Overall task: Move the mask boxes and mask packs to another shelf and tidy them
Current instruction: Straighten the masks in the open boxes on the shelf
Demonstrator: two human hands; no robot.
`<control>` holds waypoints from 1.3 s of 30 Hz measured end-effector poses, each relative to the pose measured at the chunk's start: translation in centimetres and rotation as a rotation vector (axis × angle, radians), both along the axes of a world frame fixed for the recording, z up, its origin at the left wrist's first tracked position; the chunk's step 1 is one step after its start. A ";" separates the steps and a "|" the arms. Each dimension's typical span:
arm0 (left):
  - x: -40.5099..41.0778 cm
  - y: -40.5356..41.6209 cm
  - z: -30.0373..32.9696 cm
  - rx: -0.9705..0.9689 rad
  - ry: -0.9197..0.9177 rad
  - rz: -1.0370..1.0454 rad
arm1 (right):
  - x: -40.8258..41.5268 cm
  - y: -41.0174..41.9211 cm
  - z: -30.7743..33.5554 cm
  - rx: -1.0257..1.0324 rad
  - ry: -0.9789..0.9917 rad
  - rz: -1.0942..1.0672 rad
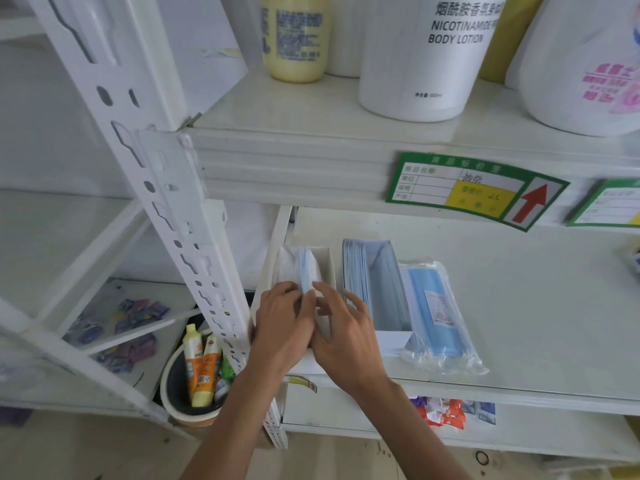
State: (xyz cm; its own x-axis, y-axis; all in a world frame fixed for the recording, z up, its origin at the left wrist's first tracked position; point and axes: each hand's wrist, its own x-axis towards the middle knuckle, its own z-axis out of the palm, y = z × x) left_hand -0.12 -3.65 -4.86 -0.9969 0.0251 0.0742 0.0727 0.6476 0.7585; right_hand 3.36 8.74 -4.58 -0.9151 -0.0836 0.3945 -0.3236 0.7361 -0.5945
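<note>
Both hands work at the left end of the middle shelf [502, 306], at an open white mask box [323, 268] that stands against the shelf's left edge. The left hand [282, 327] curls its fingers around the near end of a stack of blue masks [305, 271] standing on edge inside this box, and the right hand [341, 327] pinches the same stack from the other side, its thumb pressed against the masks and its fingers spread over the box's right wall. Whether the stack rests on the box floor or is lifted a little, I cannot tell, since the hands cover its lower part.

Just to the right sits a second mask box [375, 289], also open on top, with a row of pale blue masks packed against its left wall and the rest of its interior showing blue-grey. Touching that box on its right lies a mask pack [438, 306], a clear plastic bag of blue masks with a small white label, flat on the shelf and reaching to the front edge.

On the shelf above stand a white body lotion bottle [426, 57], a yellow bottle [294, 39] and another white bottle with pink print [585, 64]. A green price tag [474, 188] with a red arrow is fixed to that upper shelf's front edge. Low at left, a round bucket [173, 386] holds orange-and-yellow tubes.
</note>
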 end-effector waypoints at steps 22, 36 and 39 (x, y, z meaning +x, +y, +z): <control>-0.2 0.3 -0.8 -0.413 0.012 -0.077 | -0.3 2.9 -1.2 0.026 -0.002 0.004; 0.1 0.6 -0.7 -0.353 0.026 0.000 | -0.7 3.5 -1.0 -0.093 -0.046 -0.077; 0.0 0.6 -0.8 -0.456 0.046 -0.041 | -1.1 3.8 -1.2 -0.101 -0.096 -0.113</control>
State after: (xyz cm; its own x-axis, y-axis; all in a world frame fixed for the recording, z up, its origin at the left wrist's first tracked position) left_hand -0.12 -3.02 -5.64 -0.9904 0.1048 0.0903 0.1320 0.9106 0.3917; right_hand 2.23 12.50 -5.78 -0.9502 0.0579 0.3063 -0.1804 0.6994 -0.6916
